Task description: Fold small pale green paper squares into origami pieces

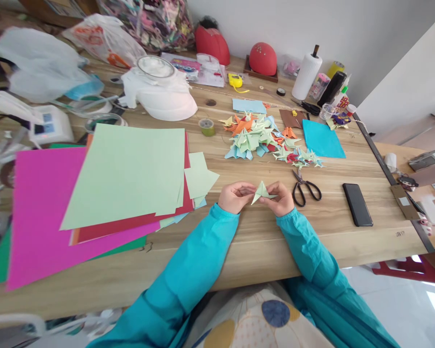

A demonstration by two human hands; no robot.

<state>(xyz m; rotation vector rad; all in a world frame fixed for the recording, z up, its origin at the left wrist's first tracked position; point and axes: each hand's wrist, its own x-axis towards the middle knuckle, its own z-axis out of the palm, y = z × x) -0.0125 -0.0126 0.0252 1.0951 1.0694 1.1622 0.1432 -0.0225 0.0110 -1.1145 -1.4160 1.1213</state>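
Note:
A small pale green folded paper crane [261, 190] is held just above the wooden table, between my two hands. My left hand [235, 195] pinches its left side with thumb and forefinger. On the other side, my right hand [281, 199] grips the paper near its right point, fingers closed. Beyond the hands lies a heap of folded paper cranes [252, 137] in green, orange, blue and red. Black-handled scissors [304, 187] rest partly spread to the right of my right hand. Small cut pieces of green paper [199, 178] lie to the left.
Large coloured paper sheets [126, 174] cover the left side. A black phone [357, 204] lies at right, with blue paper [323, 138] farther back. A tape roll [206, 127], yellow tape measure [235, 81], red pincushion [263, 59] and white thread cone [307, 76] stand behind.

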